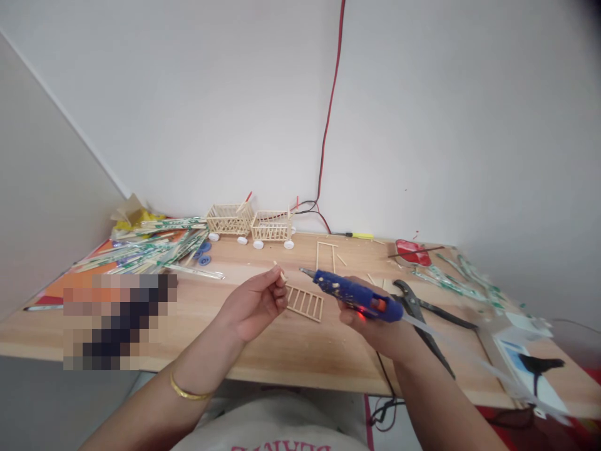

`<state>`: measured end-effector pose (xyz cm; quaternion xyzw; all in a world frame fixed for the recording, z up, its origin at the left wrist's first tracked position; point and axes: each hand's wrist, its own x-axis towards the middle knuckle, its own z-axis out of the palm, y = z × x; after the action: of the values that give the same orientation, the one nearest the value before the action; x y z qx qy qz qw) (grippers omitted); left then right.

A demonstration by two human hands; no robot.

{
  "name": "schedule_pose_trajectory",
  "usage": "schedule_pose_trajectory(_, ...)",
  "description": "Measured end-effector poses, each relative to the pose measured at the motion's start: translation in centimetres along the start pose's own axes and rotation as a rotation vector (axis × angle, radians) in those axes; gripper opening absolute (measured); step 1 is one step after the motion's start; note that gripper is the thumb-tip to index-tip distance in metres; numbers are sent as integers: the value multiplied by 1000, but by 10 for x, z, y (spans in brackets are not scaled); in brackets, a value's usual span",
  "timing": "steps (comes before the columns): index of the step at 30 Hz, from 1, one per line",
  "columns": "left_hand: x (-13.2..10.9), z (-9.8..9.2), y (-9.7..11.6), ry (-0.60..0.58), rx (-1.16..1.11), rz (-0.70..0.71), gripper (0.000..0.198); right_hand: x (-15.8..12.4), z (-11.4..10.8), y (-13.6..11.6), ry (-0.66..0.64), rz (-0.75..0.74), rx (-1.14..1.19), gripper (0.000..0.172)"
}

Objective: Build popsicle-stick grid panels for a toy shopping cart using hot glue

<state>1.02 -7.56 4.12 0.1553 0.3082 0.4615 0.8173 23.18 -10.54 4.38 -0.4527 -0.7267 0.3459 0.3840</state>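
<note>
My left hand (260,300) pinches a short wooden stick (282,273) between thumb and fingers, above the table. Wrapped in my right hand (375,326) is a blue hot glue gun (350,293), its nozzle aimed left at the stick with a small gap between. A red light glows on the gun, and a clear glue stick juts from its back. Just behind my left fingers lies a ladder-like stick panel (305,304), partly hidden by them. Farther back rests a plain stick frame (326,255). Two small stick carts (230,219) with white wheels stand by the wall.
Wrapped chopsticks (154,247) are heaped at the left, beside blue discs (204,254). Large pliers (417,313) lie right of the glue gun. Beyond them are a red container (413,252) and plastic wrappers (446,282). A red-black cable (332,113) runs down the wall.
</note>
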Motion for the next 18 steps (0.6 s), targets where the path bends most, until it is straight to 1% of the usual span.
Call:
schedule_pose_trajectory(2, 0, -3, 3, 3, 17, 15, 15, 6, -8, -1, 23, 76, -159, 32)
schedule_pose_trajectory(4, -1, -6, 8, 0, 47, 34, 13, 13, -20, 6, 133, 131, -366, 32)
schedule_pose_trajectory(6, -1, -10, 13, -6, 77, 64, 12, 19, -32, 17, 262, 150, -538, 33)
schedule_pose_trajectory(8, -2, -13, 18, -13, 104, 115, 12, 21, -40, 26, 329, 171, -595, 35)
schedule_pose_trajectory(9, -1, -14, 20, -16, 120, 151, 12, 20, -41, 28, 325, 185, -569, 34)
schedule_pose_trajectory(11, 1, -14, 21, -27, 155, 225, 12, 17, -38, 25, 228, 188, -432, 30)
schedule_pose_trajectory(13, 3, -13, 20, -32, 178, 290, 13, 13, -26, 16, 82, 148, -245, 26)
schedule_pose_trajectory(15, 5, -11, 17, -24, 184, 326, 13, 11, -10, 5, -31, 96, -81, 22)
schedule_pose_trajectory(18, 7, -9, 13, -2, 189, 347, 13, 13, 7, -3, -89, 51, 69, 21)
